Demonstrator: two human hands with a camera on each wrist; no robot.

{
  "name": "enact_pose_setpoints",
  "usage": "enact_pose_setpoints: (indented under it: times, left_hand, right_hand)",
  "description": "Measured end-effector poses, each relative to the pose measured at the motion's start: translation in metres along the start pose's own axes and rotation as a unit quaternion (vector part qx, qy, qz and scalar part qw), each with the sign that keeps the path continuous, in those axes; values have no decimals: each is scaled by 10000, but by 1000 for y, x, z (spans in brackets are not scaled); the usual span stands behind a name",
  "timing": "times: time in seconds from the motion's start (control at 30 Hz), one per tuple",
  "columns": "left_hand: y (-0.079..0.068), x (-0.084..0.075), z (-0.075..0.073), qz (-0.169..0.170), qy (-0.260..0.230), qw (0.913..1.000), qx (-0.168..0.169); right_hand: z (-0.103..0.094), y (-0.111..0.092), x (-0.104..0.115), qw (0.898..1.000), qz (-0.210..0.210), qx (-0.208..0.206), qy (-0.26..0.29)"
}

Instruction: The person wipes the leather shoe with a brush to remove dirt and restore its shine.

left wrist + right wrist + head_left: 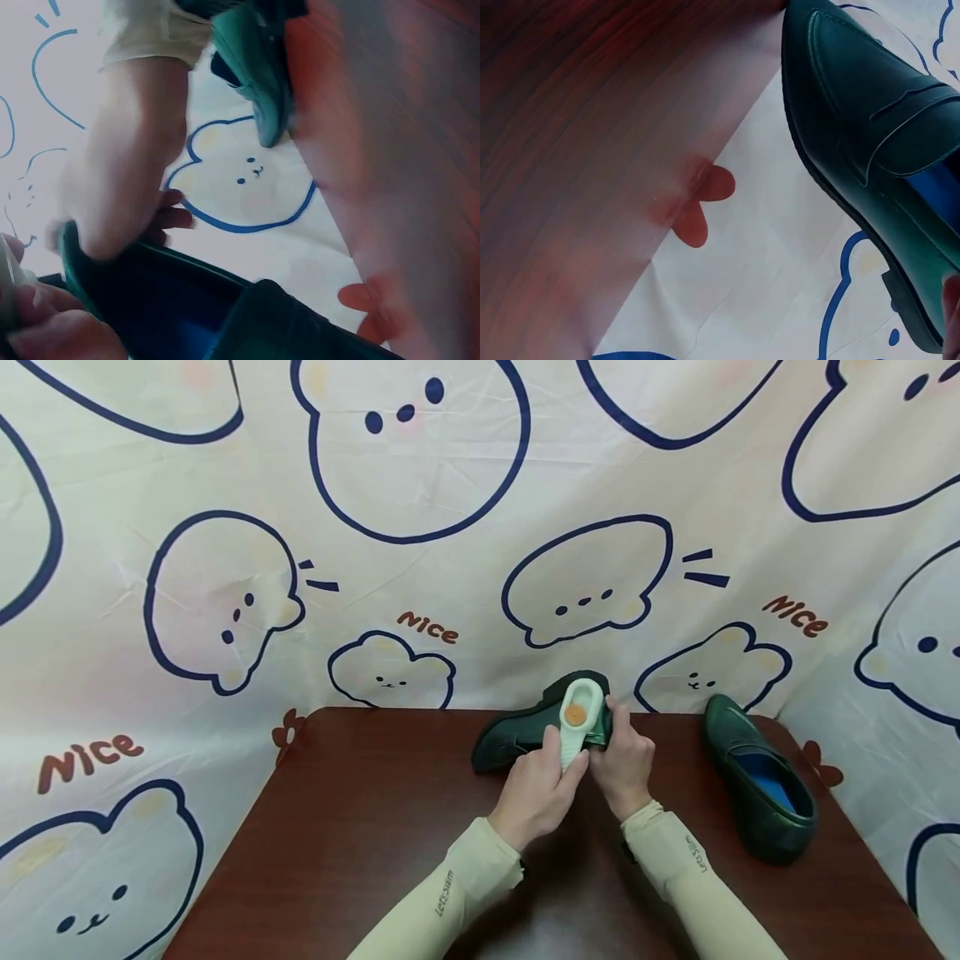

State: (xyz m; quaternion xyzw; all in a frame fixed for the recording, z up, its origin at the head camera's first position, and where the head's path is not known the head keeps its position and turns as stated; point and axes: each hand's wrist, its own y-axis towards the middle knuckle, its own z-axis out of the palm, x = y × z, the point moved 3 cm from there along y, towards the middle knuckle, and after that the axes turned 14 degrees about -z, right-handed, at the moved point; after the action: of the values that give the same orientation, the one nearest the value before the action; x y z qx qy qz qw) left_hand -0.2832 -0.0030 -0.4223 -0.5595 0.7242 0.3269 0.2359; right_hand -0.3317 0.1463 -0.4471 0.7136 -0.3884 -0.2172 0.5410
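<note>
My left hand (536, 793) grips the handle of a pale, ribbed tool (588, 693) with a rounded head and an orange disc in it. The tool's head overlaps the heel part of a dark green loafer (525, 727) in the head view. With my right hand (624, 767) I hold that loafer at its heel, its toe pointing left. In the left wrist view its blue lining shows, with my right hand's fingers (172, 217) behind the heel rim. The right wrist view gives the loafer's (855, 127) strap and stitched toe, with one fingertip at the right edge.
The matching green loafer (753, 760) stands on the right side of the brown wooden table (360, 843), its opening upward. A pale cloth (450, 577) printed with bear outlines hangs behind the table and along its sides.
</note>
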Motion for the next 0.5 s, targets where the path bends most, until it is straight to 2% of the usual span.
enact_pose_setpoints:
  times: [0.07,0.23,0.37,0.5]
  left_hand:
    - [1,-3,0,-17,41,10000,41]
    - [4,0,-2,-377,-41,9988,323]
    - [7,10,-2,-706,-503,9940,670]
    - [6,26,2,-972,-941,9864,931]
  right_hand:
    - [-1,-1,-2,10000,-67,28,-64]
    - [-1,-4,-7,9992,-280,189,-232]
    - [-1,-8,-13,9983,-344,354,-324]
    - [-3,-14,-22,9975,-218,591,-323]
